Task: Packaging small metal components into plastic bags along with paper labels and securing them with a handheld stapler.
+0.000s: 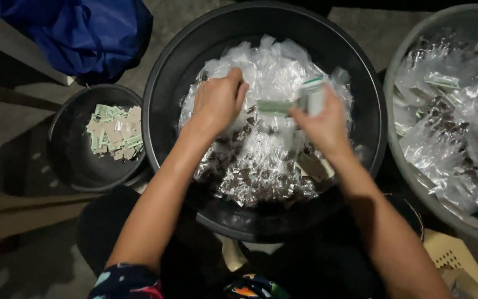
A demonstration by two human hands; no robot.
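A big black tub (164,83) in front of me is heaped with small clear plastic packets (261,160) holding dark bits. My left hand (218,102) rests on the pile with its fingers curled down into the packets at the upper left. My right hand (321,123) hovers just right of it, pinching a clear packet with a pale green paper label (291,102) that sticks out toward the left hand. The two hands are a few centimetres apart above the heap.
A smaller black bucket (67,160) at the left holds a small pile of green and tan paper labels (114,132). A grey tub (410,166) of filled packets stands at the right. A blue bag (84,33) lies at the upper left; a cream basket (460,260) sits at the lower right.
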